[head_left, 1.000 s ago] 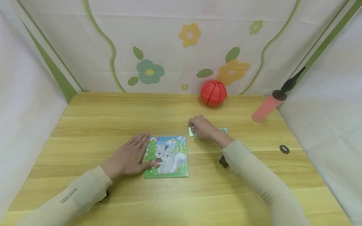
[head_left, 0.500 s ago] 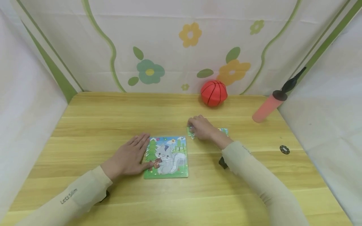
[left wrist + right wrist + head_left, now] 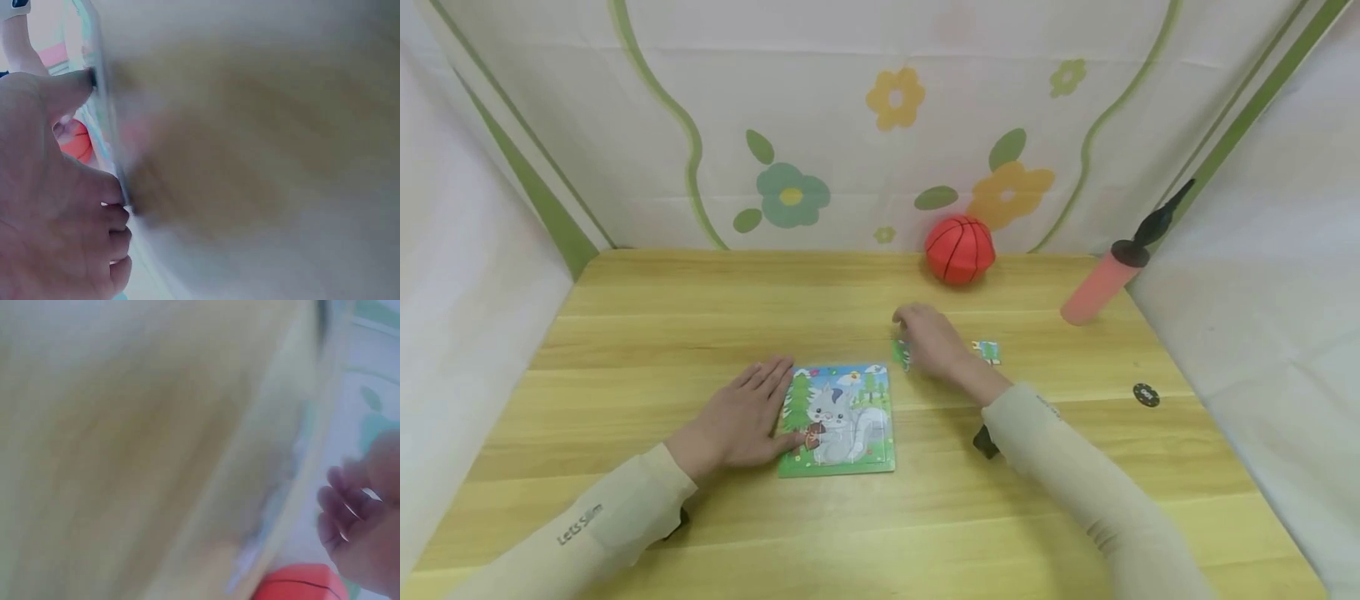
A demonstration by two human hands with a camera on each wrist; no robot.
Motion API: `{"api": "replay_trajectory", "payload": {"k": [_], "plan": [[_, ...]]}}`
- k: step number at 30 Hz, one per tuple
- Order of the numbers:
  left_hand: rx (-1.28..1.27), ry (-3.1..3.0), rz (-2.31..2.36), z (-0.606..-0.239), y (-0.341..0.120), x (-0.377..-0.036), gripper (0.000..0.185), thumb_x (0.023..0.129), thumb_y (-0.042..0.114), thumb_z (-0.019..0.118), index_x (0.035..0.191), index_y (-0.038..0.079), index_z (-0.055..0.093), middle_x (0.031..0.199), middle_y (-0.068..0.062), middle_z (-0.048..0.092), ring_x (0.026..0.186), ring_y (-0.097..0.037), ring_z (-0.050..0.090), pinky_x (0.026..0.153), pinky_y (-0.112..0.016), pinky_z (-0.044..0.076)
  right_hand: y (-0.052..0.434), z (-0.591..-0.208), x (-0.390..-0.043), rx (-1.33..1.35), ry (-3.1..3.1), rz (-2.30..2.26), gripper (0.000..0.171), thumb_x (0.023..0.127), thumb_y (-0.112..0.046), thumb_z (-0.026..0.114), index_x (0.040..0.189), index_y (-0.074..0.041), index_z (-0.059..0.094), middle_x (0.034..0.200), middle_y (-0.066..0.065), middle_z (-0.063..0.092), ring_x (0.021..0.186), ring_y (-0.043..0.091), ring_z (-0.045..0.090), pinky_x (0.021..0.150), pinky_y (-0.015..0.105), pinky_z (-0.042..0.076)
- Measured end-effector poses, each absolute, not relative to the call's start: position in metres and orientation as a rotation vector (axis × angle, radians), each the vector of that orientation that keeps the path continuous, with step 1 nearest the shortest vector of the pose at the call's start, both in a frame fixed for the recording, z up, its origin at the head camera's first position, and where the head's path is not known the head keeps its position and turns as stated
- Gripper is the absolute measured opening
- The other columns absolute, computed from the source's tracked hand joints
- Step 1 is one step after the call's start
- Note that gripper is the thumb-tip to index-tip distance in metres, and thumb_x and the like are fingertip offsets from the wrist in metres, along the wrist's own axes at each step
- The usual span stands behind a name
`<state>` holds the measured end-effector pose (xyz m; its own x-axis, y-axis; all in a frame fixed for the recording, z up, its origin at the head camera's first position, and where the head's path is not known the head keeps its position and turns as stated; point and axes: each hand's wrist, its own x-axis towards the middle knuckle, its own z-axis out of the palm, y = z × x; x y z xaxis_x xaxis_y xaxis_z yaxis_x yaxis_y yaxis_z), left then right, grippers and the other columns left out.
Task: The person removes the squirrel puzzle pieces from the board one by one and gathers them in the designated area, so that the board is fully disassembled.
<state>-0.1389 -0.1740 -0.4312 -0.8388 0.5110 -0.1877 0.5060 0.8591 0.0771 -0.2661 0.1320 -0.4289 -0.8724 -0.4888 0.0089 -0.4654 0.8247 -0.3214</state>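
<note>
Nearest the person, the left hand [image 3: 741, 417] lies flat with straight fingers on the table [image 3: 625, 350], its thumb and fingertips touching the left edge of the squirrel puzzle board [image 3: 838, 421] and steadying it; just beyond the board's far right corner, the right hand [image 3: 928, 337] curls over a loose puzzle piece [image 3: 900, 353] and seems to pinch it, though the blurred wrist views do not confirm the grip; a second loose piece [image 3: 987, 351] lies apart to its right; farther out sit a small dark disc [image 3: 1146, 395], a pink pump [image 3: 1101, 283] and, at the back, a red ball [image 3: 959, 249]; a thin pinch could let the piece slip, and a light left hand could let the board slide under a press.
</note>
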Motion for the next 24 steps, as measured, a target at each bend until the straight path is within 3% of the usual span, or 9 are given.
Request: {"api": "replay_trajectory", "payload": {"k": [5, 8, 11, 16, 24], "plan": [[0.776, 2.841, -0.027, -0.426, -0.168, -0.141, 0.097, 0.097, 0.065, 0.053, 0.156, -0.01, 0.035, 0.169, -0.027, 0.03, 0.158, -0.043, 0.031, 0.131, -0.055, 0.03, 0.133, -0.409, -0.266, -0.668, 2.974, -0.846, 0.032, 0.101, 0.006, 0.047, 0.13, 0.004, 0.06, 0.121, 0.021, 0.072, 0.117, 0.035, 0.068, 0.105, 0.047, 0.058], [0.762, 2.836, -0.05, -0.424, -0.167, -0.141, 0.097, 0.097, 0.064, 0.054, 0.156, -0.011, 0.035, 0.168, -0.028, 0.03, 0.158, -0.044, 0.031, 0.131, -0.055, 0.03, 0.13, -0.399, -0.256, -0.698, 2.949, -0.925, 0.028, 0.106, -0.001, 0.046, 0.127, 0.005, 0.064, 0.118, 0.021, 0.074, 0.114, 0.035, 0.07, 0.103, 0.047, 0.059], [0.751, 2.84, -0.058, -0.425, -0.168, -0.139, 0.096, 0.097, 0.062, 0.055, 0.156, -0.011, 0.035, 0.169, -0.028, 0.029, 0.158, -0.045, 0.03, 0.131, -0.055, 0.029, 0.122, -0.397, -0.237, -0.823, 2.902, -0.821, 0.027, 0.105, -0.008, 0.055, 0.126, 0.003, 0.068, 0.121, 0.018, 0.075, 0.119, 0.034, 0.068, 0.107, 0.048, 0.057], [0.817, 2.853, -0.005, -0.43, -0.168, -0.137, 0.092, 0.099, 0.056, 0.057, 0.157, -0.011, 0.032, 0.169, -0.028, 0.027, 0.159, -0.044, 0.028, 0.132, -0.055, 0.028, 0.111, -0.409, -0.203, -1.062, 2.759, -0.535, 0.037, 0.094, -0.019, 0.076, 0.128, -0.004, 0.071, 0.129, 0.012, 0.073, 0.127, 0.031, 0.064, 0.118, 0.05, 0.048], [1.154, 2.795, 0.136, -0.439, -0.16, -0.135, 0.073, 0.105, 0.04, 0.054, 0.16, -0.004, 0.032, 0.171, -0.021, 0.029, 0.16, -0.038, 0.029, 0.131, -0.053, 0.03, 0.106, -0.421, -0.178, -1.075, 2.651, -0.328, 0.065, 0.079, -0.044, 0.088, 0.134, -0.013, 0.069, 0.125, 0.003, 0.068, 0.115, 0.02, 0.056, 0.101, 0.035, 0.053]]}}
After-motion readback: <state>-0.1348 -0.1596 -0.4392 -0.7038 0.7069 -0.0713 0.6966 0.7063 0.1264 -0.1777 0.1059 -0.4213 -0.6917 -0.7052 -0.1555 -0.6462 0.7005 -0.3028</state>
